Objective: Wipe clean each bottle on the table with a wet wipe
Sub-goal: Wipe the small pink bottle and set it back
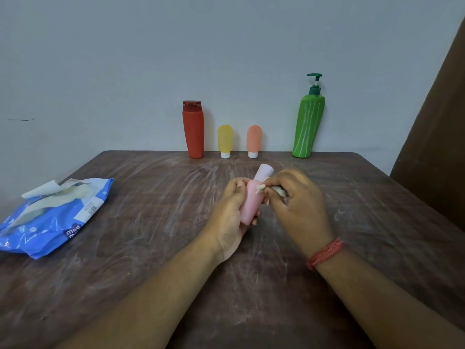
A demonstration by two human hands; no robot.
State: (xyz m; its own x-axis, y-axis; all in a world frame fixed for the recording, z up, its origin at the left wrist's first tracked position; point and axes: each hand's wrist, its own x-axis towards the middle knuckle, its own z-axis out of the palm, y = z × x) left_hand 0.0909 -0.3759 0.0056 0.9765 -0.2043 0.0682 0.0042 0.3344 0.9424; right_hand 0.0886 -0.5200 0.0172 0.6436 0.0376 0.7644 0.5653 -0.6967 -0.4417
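Pale grey wall behind, and a dark brown desk (151, 248) streaked with whitish smears fills my view. My left hand (230, 217) is wrapped around a pink bottle (250, 205), holding it up off the desk near the middle, with its pale lilac cap (264, 172) tilted away toward the wall. My right hand (294, 197) is clenched on a crumpled wet wipe (261, 188) and presses it against the bottle's upper side, just below the cap. A red thread band (325, 253) circles that wrist. Along the far edge I see four bottles standing against the wall: a red bottle (193, 132), a yellow tube (225, 139) on its white cap, an orange tube (254, 139) likewise, and a green pump bottle (309, 124), well apart to the right. Over on the left lies the blue wet-wipe pack (50, 222), flap open, a sheet poking out.
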